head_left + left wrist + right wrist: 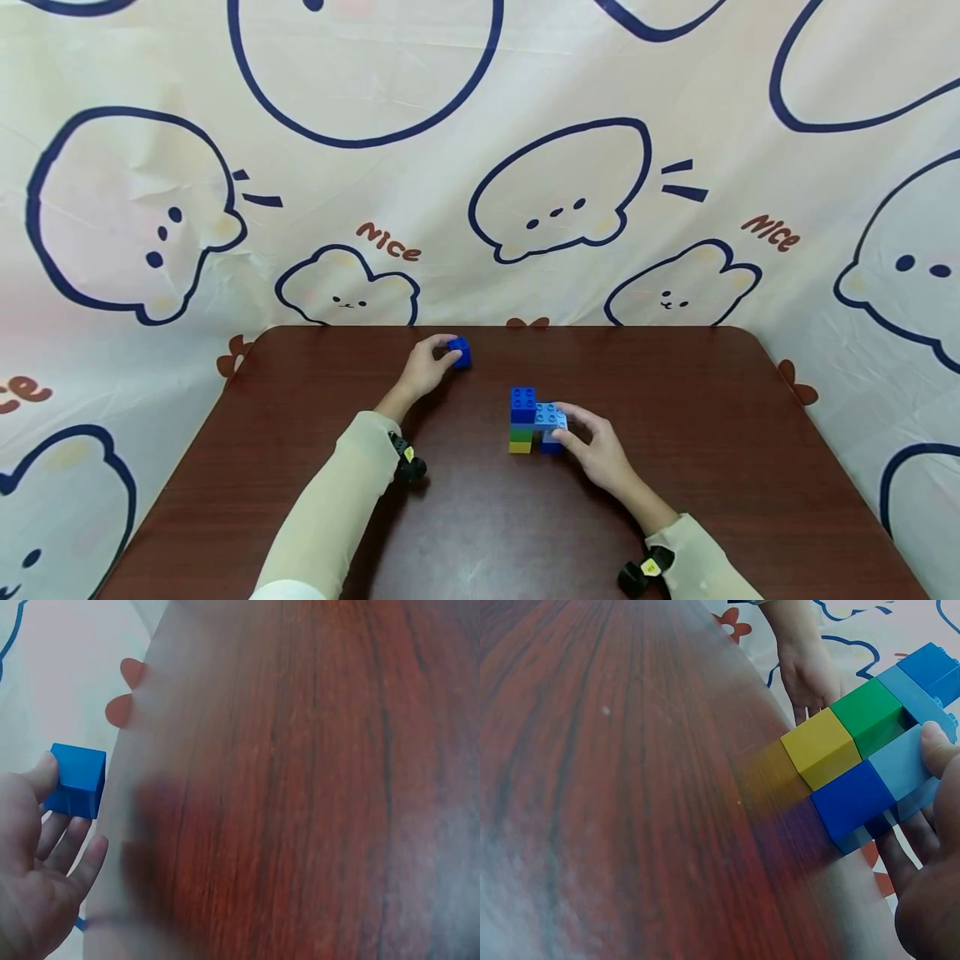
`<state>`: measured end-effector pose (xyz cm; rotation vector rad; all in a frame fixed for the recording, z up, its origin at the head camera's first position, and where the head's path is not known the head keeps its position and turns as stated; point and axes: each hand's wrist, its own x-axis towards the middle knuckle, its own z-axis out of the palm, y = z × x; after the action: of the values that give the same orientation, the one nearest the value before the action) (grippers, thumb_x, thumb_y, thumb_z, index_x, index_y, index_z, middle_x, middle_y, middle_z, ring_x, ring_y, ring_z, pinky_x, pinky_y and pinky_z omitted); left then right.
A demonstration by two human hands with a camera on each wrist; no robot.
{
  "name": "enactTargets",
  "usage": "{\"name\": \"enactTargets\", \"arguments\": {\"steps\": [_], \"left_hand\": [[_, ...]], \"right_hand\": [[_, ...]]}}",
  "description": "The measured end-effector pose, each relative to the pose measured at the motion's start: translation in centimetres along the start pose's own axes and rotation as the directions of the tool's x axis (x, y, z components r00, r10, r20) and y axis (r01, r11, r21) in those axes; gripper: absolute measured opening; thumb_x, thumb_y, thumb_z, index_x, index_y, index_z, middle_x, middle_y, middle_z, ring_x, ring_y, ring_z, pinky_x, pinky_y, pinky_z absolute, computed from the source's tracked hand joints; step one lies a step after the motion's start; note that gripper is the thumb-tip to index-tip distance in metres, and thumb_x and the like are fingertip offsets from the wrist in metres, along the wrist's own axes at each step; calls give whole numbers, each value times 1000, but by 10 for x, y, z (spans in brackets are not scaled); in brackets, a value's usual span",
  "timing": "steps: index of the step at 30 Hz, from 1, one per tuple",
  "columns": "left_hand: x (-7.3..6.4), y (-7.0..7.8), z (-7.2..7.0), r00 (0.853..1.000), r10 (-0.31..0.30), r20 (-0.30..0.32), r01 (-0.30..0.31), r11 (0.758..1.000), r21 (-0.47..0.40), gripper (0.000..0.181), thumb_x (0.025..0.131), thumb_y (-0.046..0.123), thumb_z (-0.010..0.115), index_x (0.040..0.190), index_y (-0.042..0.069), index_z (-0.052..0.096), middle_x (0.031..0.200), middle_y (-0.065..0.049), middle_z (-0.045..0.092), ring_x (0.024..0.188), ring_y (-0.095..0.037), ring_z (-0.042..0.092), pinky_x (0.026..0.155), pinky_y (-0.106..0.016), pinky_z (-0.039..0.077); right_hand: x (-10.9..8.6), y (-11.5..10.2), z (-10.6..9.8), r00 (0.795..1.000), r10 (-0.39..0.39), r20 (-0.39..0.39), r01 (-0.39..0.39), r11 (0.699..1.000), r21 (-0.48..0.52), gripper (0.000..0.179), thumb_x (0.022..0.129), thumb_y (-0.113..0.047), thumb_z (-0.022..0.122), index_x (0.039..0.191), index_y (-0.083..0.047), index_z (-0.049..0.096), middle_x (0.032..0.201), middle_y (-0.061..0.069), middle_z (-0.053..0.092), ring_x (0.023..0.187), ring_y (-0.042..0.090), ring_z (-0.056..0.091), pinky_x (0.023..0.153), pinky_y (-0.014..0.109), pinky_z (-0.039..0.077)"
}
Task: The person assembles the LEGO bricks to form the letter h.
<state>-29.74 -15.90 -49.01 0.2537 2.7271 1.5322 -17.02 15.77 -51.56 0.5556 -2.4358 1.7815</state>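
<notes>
Near the table's far edge, my left hand [426,367] pinches a blue toy block [461,352] between thumb and fingers. In the left wrist view the same block [75,780] shows smooth faces, with the thumb on one side and fingers beneath. Closer in and to the right stands a small structure of stacked building blocks [522,406]. One column runs yellow, green and blue upward; a light blue block [547,415] bridges to a shorter column at right. My right hand [597,446] grips that right side, thumb in front, fingers behind, as the right wrist view also shows.
Both hands work over a dark brown wooden table [465,533]. Behind and beside it hangs a pale cloth [442,192] with cartoon outlines. Each wrist carries a small black camera, one at the left cuff [408,462].
</notes>
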Motion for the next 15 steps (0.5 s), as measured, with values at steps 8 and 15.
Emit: {"name": "enactTargets", "arguments": {"steps": [8,15], "left_hand": [[-7,8,-6,999,37,0,-37,999,-14,39,102,19,65,136,0,61,132,-21,63,118,-34,60,104,-47,48],[-15,20,-9,998,67,15,-66,996,-57,37,102,20,65,134,3,63,129,-19,65,115,-32,62,101,-46,51]], "right_hand": [[0,0,0,1000,-7,2,7,1000,4,40,97,-11,70,135,1,62,123,15,69,102,11,63,91,22,51],[0,2,0,1000,-13,1,13,1000,7,39,97,-9,69,134,0,63,123,14,70,102,12,63,91,24,52]]}}
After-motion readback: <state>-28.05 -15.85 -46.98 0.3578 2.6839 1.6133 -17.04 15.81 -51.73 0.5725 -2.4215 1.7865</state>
